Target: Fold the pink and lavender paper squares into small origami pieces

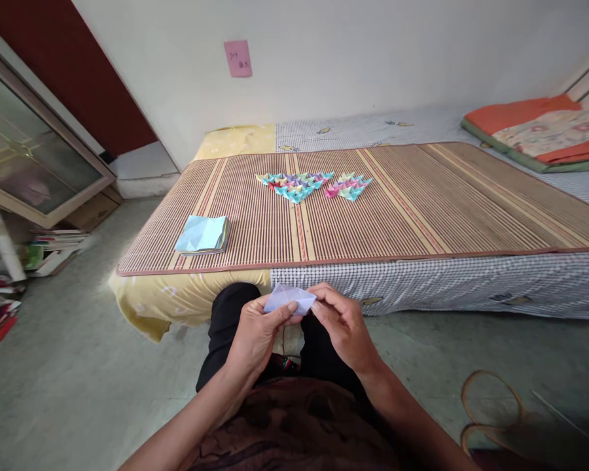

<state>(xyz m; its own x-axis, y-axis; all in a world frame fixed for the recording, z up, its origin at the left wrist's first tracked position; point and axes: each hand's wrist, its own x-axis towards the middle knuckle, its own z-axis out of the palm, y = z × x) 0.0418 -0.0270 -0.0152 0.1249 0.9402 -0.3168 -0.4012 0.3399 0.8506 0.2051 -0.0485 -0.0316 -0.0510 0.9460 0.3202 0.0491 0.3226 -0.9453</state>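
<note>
A pale lavender sheet of folded paper (pixel 289 299) with crease lines is held above my lap, close to the bed's front edge. My left hand (pixel 261 327) grips its left and lower side, the thumb lying across the front. At the paper's right corner, my right hand (pixel 342 320) pinches with thumb and fingers. On the mat beyond stand a larger group of small folded paper boats (pixel 294 186) in several colours and a smaller group of paper boats (pixel 348 186) to its right. A stack of square paper (pixel 201 234), light blue on top, lies at the left.
The striped mat (pixel 387 222) covers much of the bed, over a yellow cloth and a checked sheet (pixel 422 281). Folded orange bedding (pixel 540 131) sits at the far right. A pink note (pixel 238 59) is on the wall. Books (pixel 53 245) lie low at the left.
</note>
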